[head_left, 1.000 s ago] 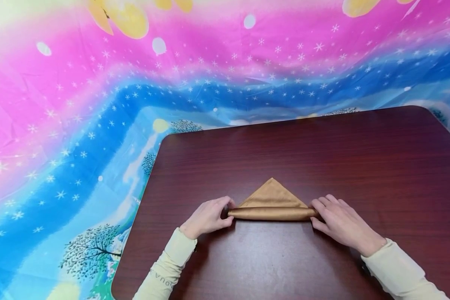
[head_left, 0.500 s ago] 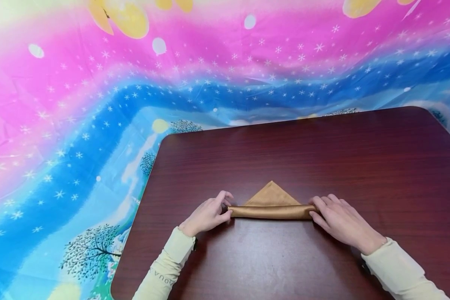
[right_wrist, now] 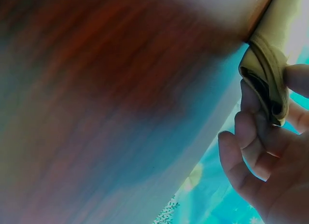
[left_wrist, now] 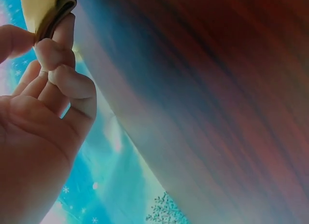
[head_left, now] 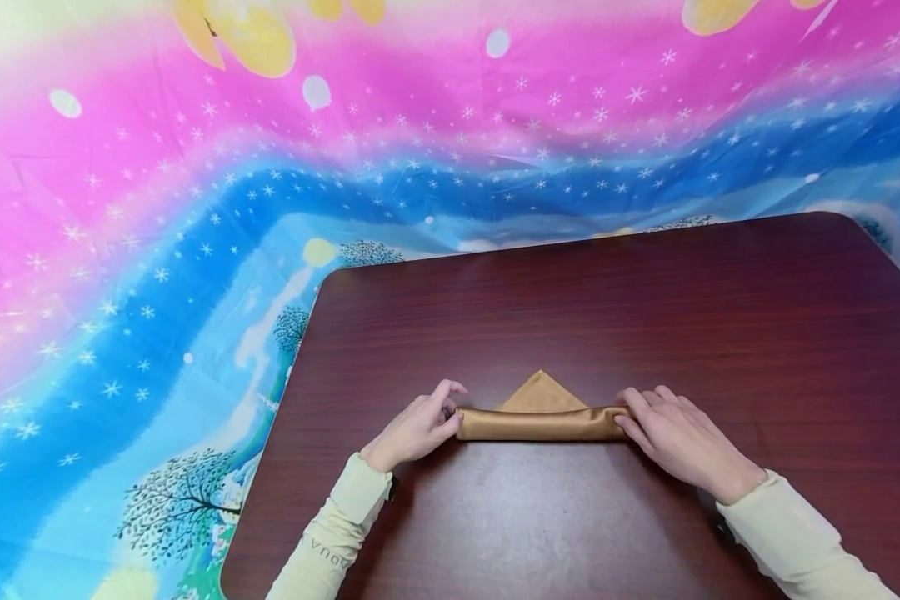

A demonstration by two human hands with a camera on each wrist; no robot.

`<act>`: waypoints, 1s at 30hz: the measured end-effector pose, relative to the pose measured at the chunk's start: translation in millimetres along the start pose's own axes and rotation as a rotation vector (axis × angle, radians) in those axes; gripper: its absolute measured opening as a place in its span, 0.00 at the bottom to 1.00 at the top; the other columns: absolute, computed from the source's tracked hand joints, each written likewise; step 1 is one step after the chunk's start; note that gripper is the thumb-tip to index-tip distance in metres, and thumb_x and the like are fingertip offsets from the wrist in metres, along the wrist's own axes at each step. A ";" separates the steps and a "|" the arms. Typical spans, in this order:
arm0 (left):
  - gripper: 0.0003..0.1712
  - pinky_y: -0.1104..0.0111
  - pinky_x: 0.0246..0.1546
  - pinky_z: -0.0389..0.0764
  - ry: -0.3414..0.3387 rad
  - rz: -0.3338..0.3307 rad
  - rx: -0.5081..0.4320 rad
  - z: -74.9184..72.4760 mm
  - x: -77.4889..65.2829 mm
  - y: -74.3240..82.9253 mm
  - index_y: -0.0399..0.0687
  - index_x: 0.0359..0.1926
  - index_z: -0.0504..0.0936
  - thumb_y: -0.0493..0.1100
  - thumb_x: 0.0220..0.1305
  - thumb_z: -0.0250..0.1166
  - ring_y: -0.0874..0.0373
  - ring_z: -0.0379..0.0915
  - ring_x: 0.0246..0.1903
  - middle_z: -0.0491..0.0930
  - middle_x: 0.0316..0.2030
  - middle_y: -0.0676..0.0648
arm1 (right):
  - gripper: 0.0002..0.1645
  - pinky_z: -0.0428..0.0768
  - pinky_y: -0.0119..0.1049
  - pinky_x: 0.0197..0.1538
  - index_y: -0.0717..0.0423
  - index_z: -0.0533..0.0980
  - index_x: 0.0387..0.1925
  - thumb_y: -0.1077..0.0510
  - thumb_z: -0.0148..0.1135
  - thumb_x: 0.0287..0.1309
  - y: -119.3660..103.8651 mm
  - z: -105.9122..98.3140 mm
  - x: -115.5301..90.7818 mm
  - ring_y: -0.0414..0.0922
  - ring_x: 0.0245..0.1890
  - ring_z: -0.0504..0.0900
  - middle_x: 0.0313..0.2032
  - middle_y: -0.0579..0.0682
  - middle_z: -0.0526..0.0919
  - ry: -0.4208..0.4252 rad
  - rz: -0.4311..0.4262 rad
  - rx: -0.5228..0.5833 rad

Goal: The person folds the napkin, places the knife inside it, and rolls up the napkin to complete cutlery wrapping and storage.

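Observation:
A golden-brown satin napkin point(head_left: 542, 424) lies on the table, rolled into a flat tube with a small triangular tip pointing to the far side. My left hand point(head_left: 415, 428) pinches the tube's left end between thumb and fingers. At the other end, my right hand point(head_left: 682, 437) pinches the roll, its thumb on the near side and fingers behind. The left wrist view shows the layered napkin end point(left_wrist: 53, 14) between thumb and fingers. In the right wrist view, the open spiral of the napkin point(right_wrist: 268, 74) shows its folded layers, held by the thumb and fingers.
The dark red-brown wooden table point(head_left: 607, 308) has rounded corners and spreads beyond the napkin. Behind it and down its left side hangs a colourful cloth backdrop point(head_left: 420, 100) with snowflakes and trees.
The napkin's tube has rolled farther toward the tip and looks thicker now. Its exposed triangle has become smaller. Both hands have stayed at the ends, shifting only slightly.

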State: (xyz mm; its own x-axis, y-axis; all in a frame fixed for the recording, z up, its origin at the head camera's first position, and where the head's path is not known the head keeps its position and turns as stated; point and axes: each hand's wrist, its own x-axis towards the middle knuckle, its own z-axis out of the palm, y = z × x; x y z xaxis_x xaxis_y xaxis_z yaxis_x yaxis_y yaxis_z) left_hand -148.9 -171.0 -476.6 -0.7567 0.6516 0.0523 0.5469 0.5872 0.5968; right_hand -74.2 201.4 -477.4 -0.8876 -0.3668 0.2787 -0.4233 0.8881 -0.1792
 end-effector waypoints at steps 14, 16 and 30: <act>0.08 0.75 0.28 0.73 -0.021 -0.044 0.023 1.5 1.7 2.9 0.45 0.46 0.76 0.38 0.66 0.57 0.68 0.73 0.25 0.81 0.28 0.53 | 0.15 0.75 0.49 0.34 0.57 0.72 0.45 0.52 0.61 0.61 1.2 0.9 4.6 0.51 0.31 0.77 0.28 0.48 0.83 -0.024 0.053 0.020; 0.07 0.75 0.30 0.74 -0.027 -0.055 0.035 1.6 2.1 3.3 0.47 0.45 0.76 0.38 0.66 0.57 0.67 0.74 0.27 0.82 0.28 0.53 | 0.15 0.75 0.49 0.34 0.57 0.73 0.45 0.52 0.61 0.61 1.1 0.0 6.0 0.51 0.31 0.78 0.27 0.49 0.83 -0.033 0.069 0.032; 0.05 0.73 0.31 0.75 -0.017 -0.081 0.163 2.4 5.9 5.4 0.50 0.42 0.78 0.40 0.65 0.59 0.66 0.76 0.28 0.81 0.28 0.56 | 0.15 0.73 0.47 0.24 0.56 0.72 0.41 0.51 0.62 0.60 2.1 -2.9 16.5 0.52 0.25 0.81 0.23 0.51 0.81 -0.127 0.191 0.148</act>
State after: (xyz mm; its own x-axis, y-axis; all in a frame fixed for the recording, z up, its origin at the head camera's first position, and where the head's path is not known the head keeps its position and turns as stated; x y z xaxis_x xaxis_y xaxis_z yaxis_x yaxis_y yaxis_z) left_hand -149.5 -162.8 -474.9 -0.7953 0.6062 -0.0054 0.5361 0.7076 0.4603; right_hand -89.2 198.0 -470.4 -0.9657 -0.2363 0.1078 -0.2594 0.8979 -0.3557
